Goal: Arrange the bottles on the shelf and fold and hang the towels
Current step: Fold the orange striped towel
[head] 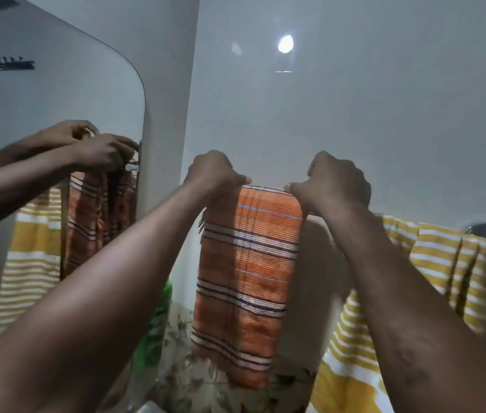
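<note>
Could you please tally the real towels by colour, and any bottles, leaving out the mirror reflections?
orange striped towel: 1
yellow and white striped towel: 1, as far as the view shows
green bottle, blurred and partly behind the arm: 1
Total: 3

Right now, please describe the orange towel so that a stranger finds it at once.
Start at the big mirror on the left; a white wall lies just right of it. Before that wall the orange towel hangs from the left hand and right hand, which hold its top edge. Unlike the yellow-striped towel to its right, it has dark and white bands.
</note>
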Motion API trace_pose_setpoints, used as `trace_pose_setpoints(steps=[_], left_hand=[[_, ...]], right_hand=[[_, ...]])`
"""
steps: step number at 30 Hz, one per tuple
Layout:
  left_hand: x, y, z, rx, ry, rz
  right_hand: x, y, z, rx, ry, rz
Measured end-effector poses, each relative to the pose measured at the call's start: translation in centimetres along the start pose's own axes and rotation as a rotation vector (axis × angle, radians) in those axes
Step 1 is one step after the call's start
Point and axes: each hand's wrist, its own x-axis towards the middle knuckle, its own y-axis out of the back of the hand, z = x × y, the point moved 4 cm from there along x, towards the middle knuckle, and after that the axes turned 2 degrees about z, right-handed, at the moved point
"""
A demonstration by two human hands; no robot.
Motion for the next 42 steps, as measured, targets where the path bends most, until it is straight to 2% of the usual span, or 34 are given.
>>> trace_pose_setpoints(steps=[2, 4, 7, 11, 13, 15, 17, 18, 21, 24, 28, 35, 42], left_hand=[[-0.4, -0.4, 0.0, 0.017, -0.037, 0.049], [-1.2, -0.6, -0.4, -0.048, -0.039, 0.117], [-3.1, -1.0, -1.7, -0.306, -0.028, 0.204], [-6.5, -2.6, -4.7, -0.619, -0.013, 0.29], [-7.9, -4.3, -6.5, -0.749, 0.078, 0.209], [-8.9, -6.2, -7.8, -0.878, 0.172, 0.034], [-9.7, -7.1, -8.1, -0.982, 0.171, -0.133], [-10.0, -7.2, -8.0, -1.008, 0.159, -0.167], [-9.8, -6.3, -7.3, -1.018, 0.137, -0.127], [-8.7, -5.6, -6.6, -0.991, 0.125, -0.102], [-8.1, -5.5, -6.5, -0.964, 0.126, -0.131], [-9.8, -7.0, -7.8, -0.925, 0.143, -0.184], [-9.3, -6.4, -7.1, -0.946, 0.145, -0.154]], right_hand=[[-0.6, -0.3, -0.6, 0.004, 0.086, 0.066], [-1.4, -1.4, -1.3, 0.077, 0.195, 0.03], [-2.3, -2.7, -1.4, 0.063, 0.22, -0.043], [-2.9, -2.9, -1.4, -0.002, 0.234, 0.008], [-2.9, -3.0, -1.4, -0.015, 0.229, -0.009], [-2.7, -3.1, -1.3, -0.05, 0.223, -0.029], [-2.4, -3.3, -1.3, -0.09, 0.204, -0.058], [-2.2, -3.4, -1.3, -0.103, 0.185, -0.081], [-1.7, -3.2, -1.5, -0.112, 0.145, -0.14], [-1.6, -2.8, -2.6, -0.1, 0.24, -0.129], [-1.9, -3.6, -3.9, -0.12, 0.376, -0.173], [-1.6, -4.3, -3.0, -0.232, 0.379, -0.185], [0.6, -4.1, -3.4, -0.27, 0.3, -0.437]])
